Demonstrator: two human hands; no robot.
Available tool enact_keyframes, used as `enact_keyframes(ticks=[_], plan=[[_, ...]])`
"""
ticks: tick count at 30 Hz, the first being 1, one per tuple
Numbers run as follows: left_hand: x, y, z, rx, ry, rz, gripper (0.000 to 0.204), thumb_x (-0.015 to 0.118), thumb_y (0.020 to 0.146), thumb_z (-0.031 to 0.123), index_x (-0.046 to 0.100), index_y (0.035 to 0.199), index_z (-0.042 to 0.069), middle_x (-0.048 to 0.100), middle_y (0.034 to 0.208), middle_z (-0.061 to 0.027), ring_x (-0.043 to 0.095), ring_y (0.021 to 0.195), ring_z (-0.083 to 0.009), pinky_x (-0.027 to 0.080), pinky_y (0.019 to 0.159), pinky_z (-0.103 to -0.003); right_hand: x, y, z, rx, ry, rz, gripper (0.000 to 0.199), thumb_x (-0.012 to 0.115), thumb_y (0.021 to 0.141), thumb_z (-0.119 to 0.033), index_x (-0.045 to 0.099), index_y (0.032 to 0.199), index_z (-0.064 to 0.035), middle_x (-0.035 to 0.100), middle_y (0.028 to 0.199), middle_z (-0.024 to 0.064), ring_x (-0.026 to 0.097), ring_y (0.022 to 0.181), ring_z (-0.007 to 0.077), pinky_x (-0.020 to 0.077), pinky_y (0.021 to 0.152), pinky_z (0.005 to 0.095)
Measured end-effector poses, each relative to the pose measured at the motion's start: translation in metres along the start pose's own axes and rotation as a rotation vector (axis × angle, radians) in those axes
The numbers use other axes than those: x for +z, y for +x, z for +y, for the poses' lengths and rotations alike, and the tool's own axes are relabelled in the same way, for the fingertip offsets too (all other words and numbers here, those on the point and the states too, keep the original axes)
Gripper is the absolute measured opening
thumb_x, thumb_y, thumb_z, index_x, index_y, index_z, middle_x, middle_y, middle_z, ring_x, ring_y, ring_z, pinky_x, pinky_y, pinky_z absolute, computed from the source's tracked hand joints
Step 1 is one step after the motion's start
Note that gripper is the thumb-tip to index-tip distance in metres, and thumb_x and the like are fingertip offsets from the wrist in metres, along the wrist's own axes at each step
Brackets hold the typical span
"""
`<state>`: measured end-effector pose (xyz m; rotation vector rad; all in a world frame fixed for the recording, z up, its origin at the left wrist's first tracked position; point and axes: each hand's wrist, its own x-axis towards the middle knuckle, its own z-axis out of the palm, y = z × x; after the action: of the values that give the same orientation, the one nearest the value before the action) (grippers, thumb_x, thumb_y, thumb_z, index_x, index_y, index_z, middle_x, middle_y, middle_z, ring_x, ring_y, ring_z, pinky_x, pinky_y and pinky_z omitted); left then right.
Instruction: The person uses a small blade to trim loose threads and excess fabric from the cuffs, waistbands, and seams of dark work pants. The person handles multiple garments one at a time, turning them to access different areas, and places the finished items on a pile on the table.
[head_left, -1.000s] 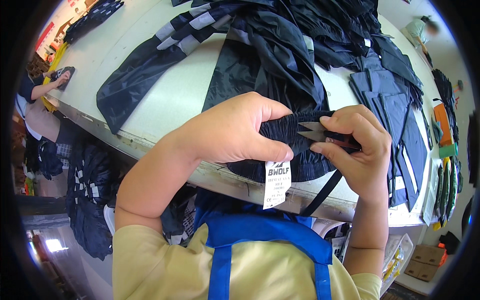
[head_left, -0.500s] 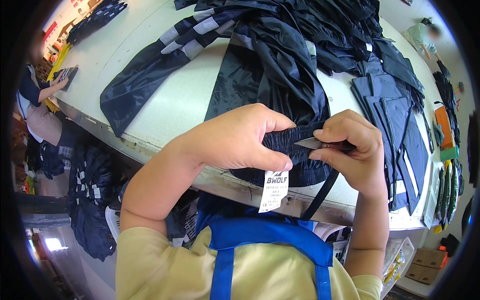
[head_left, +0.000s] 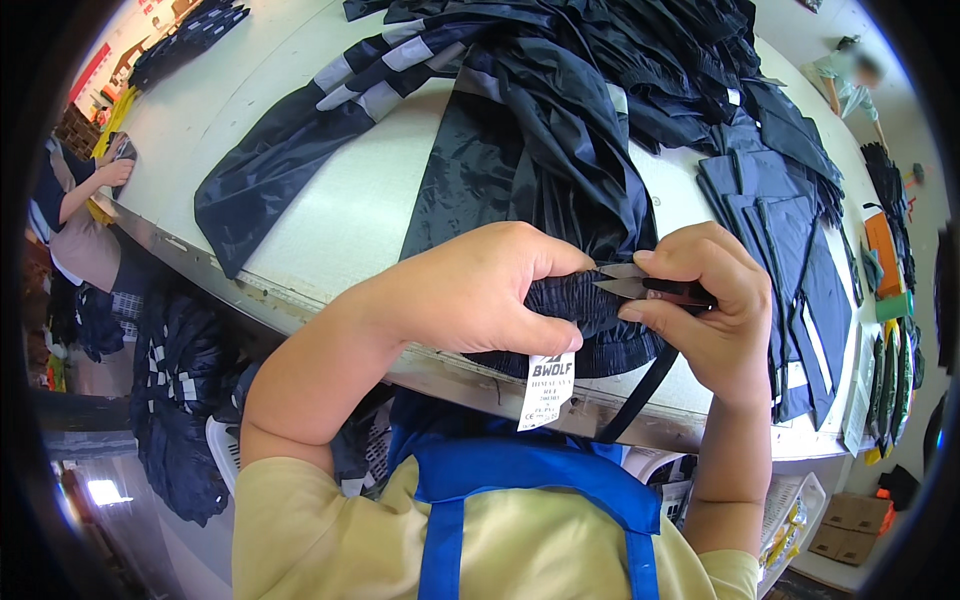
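Note:
Between its thumb and fingers my left hand (head_left: 485, 285) grips the gathered elastic waistband (head_left: 560, 297) of dark rainwear trousers (head_left: 465, 165). A white printed label (head_left: 545, 400) hangs from the waistband below my left thumb. My right hand (head_left: 715, 290) pinches small thread snips (head_left: 625, 289), their two pointed blades apart and aimed left. The blade tips lie at the upper edge of the waistband, close to my left fingertips. A dark strap (head_left: 640, 395) hangs below my right hand over the table edge. Grey-white strips (head_left: 412, 55) cross the trouser legs.
More dark garments pile up at the back of the pale table (head_left: 330, 200); a flat stack (head_left: 780, 230) lies to the right. At the left, a person (head_left: 85, 210) handles something dark at the table. Another person (head_left: 850, 80) is at the far right. Dark clothing (head_left: 180, 390) hangs below the left edge.
The snips' blades have parted, and they have shifted slightly up toward the waistband's upper edge. My left hand keeps its grip, a little lower. The person at the left has moved their hands.

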<state>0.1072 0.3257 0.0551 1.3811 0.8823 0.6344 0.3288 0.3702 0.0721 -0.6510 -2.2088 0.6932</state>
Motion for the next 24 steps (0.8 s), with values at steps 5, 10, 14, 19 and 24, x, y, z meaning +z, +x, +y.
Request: enact_keyframes(ticks=[5,10,14,19,24], plan=[[-0.002,-0.003,0.003,0.035,0.041,-0.005,0.027,0.070,0.076,0.004,0.061,0.099,-0.005,0.062,0.082,0.0008,0.053,0.073,-0.0034,0.046,0.065,-0.020,-0.007,-0.005,-0.002,-0.015,0.013,0.000,0.031,0.079,0.057,0.002,0.065,0.085,0.0021,0.059,0.080,0.0064,0.058,0.066,0.0124,0.0473,0.055,0.0220],[-0.001,-0.003,0.001,0.048,-0.023,0.016,0.026,0.071,0.076,0.005,0.061,0.098,-0.005,0.062,0.082,0.0010,0.053,0.073,-0.0034,0.046,0.065,-0.020,-0.006,-0.005,-0.003,-0.028,-0.064,0.017,0.030,0.079,0.057,0.002,0.066,0.085,0.0017,0.060,0.081,0.0074,0.058,0.067,0.0137,0.0481,0.056,0.0230],[0.001,-0.001,-0.002,0.045,0.003,-0.001,0.026,0.070,0.076,0.005,0.061,0.099,-0.004,0.062,0.082,0.0011,0.053,0.073,-0.0035,0.046,0.065,-0.020,-0.005,-0.002,-0.003,-0.047,-0.078,0.016,0.031,0.079,0.057,0.001,0.066,0.085,0.0014,0.060,0.081,0.0079,0.059,0.067,0.0148,0.0480,0.056,0.0234],[0.000,-0.002,0.002,0.038,0.053,0.002,0.025,0.070,0.076,0.004,0.062,0.098,-0.004,0.062,0.081,0.0012,0.053,0.073,-0.0036,0.046,0.065,-0.020,-0.009,-0.003,-0.003,-0.019,-0.024,0.009,0.032,0.080,0.056,0.000,0.066,0.085,0.0010,0.060,0.081,0.0071,0.058,0.067,0.0141,0.0479,0.055,0.0233],[0.001,-0.003,0.001,0.037,-0.005,-0.002,0.026,0.070,0.076,0.004,0.062,0.099,-0.004,0.062,0.082,0.0008,0.054,0.073,-0.0037,0.046,0.065,-0.020,-0.009,-0.012,-0.002,-0.011,-0.063,0.019,0.033,0.080,0.056,0.000,0.066,0.086,0.0013,0.059,0.080,0.0071,0.058,0.067,0.0136,0.0472,0.054,0.0227]])
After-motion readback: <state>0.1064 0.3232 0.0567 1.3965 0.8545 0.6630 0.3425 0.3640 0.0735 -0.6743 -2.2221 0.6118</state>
